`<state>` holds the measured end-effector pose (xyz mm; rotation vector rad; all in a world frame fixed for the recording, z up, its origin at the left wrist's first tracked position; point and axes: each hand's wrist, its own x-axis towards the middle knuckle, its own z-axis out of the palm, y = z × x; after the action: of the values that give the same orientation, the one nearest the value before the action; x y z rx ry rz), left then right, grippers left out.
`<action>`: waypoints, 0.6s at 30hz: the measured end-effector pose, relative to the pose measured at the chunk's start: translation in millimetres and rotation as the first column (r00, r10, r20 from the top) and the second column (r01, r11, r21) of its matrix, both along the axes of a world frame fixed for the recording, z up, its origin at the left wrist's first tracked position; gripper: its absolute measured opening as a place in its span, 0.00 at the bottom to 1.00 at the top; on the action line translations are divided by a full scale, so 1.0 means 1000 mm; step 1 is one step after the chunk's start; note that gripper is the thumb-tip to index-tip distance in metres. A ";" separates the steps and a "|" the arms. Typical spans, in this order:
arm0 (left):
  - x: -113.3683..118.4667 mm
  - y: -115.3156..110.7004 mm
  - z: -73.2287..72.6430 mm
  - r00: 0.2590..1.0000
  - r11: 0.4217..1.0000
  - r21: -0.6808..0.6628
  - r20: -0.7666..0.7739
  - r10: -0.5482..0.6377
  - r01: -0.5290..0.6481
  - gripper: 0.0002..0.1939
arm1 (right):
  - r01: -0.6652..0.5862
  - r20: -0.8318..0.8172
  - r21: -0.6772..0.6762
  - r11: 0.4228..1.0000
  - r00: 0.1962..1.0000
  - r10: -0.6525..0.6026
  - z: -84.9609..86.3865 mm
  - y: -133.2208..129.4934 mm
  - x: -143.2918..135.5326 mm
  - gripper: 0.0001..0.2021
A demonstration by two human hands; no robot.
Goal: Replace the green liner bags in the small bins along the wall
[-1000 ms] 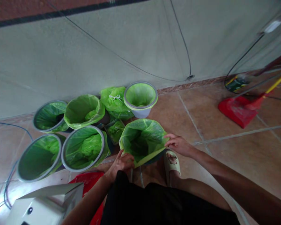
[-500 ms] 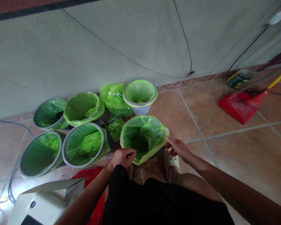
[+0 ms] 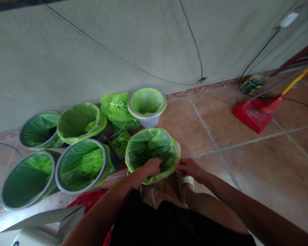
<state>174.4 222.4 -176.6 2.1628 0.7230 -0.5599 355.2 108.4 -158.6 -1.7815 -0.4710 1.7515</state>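
Observation:
A green plastic bin liner (image 3: 166, 145) lines a bin in front of my legs, its edge folded out over the rim. My right hand (image 3: 191, 168) pinches the liner's edge at the right side of the rim. Over the near part of the opening, my left hand (image 3: 154, 166) reaches in with its fingers curled. What those fingers hold, if anything, is hidden. Just beyond stands a pale bin (image 3: 150, 122) with a grey ring and a green liner. A small square container (image 3: 120, 142) with green plastic in it sits to the left.
Several lined bins crowd the left, among them a grey-ringed bin (image 3: 56, 174). A tied green bag (image 3: 116, 106) leans by the wall. To the right lie a red dustpan (image 3: 254, 114) and a dark tin (image 3: 253, 85). A white box-like object (image 3: 41, 227) stands at lower left.
My left hand has moved right and forward, from the liner's near-left edge to over the opening. My right hand stays at the right edge, slightly lower. The view has shifted right.

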 end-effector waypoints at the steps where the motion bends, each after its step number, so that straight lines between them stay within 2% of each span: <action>1: -0.001 0.000 -0.002 1.000 1.000 0.025 -0.005 0.005 -0.005 0.15 | -0.013 -0.006 0.010 1.000 1.000 0.013 -0.002 -0.001 0.001 0.09; 4: -0.003 -0.002 -0.005 1.000 0.997 0.071 -0.017 0.012 -0.011 0.16 | -0.043 -0.007 0.040 0.998 0.999 0.044 -0.007 0.000 0.000 0.06; 7: -0.008 -0.005 0.001 1.000 0.994 0.102 -0.004 0.026 -0.026 0.19 | -0.078 0.006 0.056 0.995 0.997 0.078 -0.010 0.000 -0.001 0.03; 9: -0.013 -0.006 0.009 0.993 0.980 0.164 0.056 0.102 -0.110 0.21 | -0.102 0.036 0.063 0.993 0.994 0.100 -0.012 -0.001 0.002 0.03; 11: -0.018 -0.007 0.018 0.976 0.954 0.229 0.146 0.162 -0.193 0.23 | -0.065 0.174 0.074 0.995 0.983 0.051 -0.013 -0.001 0.011 0.06; 12: -0.020 -0.008 0.022 0.969 0.946 0.249 0.185 0.164 -0.208 0.24 | -0.024 0.288 0.091 0.996 0.958 -0.004 -0.013 0.000 0.015 0.07; 14: -0.021 -0.012 0.027 0.969 0.953 0.252 0.223 0.109 -0.166 0.25 | 0.038 0.518 0.167 0.985 0.847 -0.121 -0.012 0.006 0.024 0.09; 16: -0.019 -0.018 0.028 0.975 0.970 0.226 0.218 0.044 -0.094 0.26 | 0.003 0.639 0.266 0.964 0.748 -0.178 -0.011 0.017 0.028 0.14; 18: -0.015 -0.025 0.025 0.983 0.981 0.190 0.186 -0.009 -0.027 0.26 | -0.097 0.678 0.323 0.941 0.718 -0.159 -0.013 0.031 0.025 0.18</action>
<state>159.5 197.5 -151.9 2.3511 0.7074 -0.2870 380.3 139.7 -171.1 -2.1198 -0.9757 0.8204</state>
